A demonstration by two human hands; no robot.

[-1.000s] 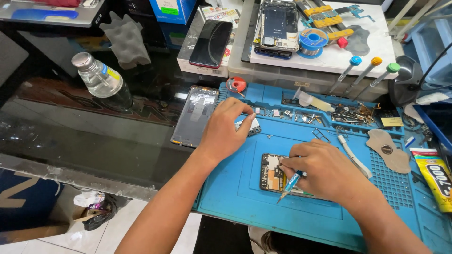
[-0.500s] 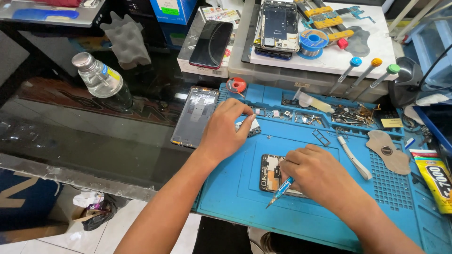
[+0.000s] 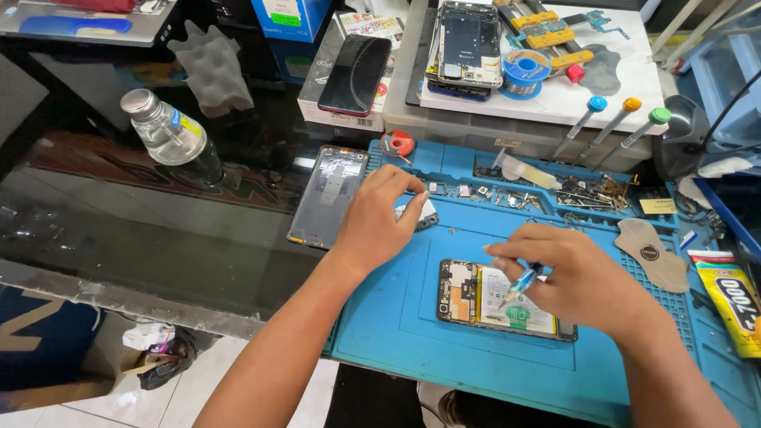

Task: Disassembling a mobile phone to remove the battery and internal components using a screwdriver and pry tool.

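Note:
An opened phone (image 3: 476,295) with its back cover off lies on the blue work mat (image 3: 396,333), circuit board and battery showing. My right hand (image 3: 583,277) hovers over its right half and grips a small blue-handled screwdriver (image 3: 519,284), tip pointing down-left at the phone. My left hand (image 3: 379,218) rests further up the mat, fingers curled around a small pale part (image 3: 426,212) near the mat's parts tray. A phone back panel (image 3: 329,194) lies just left of that hand.
A plastic bottle (image 3: 170,139) stands on the dark glass table at left. Behind the mat are a white box carrying a dark phone (image 3: 357,75), a disassembled phone and solder reel (image 3: 521,67), three screwdrivers (image 3: 610,127), loose screws, a glue tube (image 3: 733,297) at right.
My right hand has moved up and right over the phone, lifting the screwdriver off the mat. My left hand stays on the small part.

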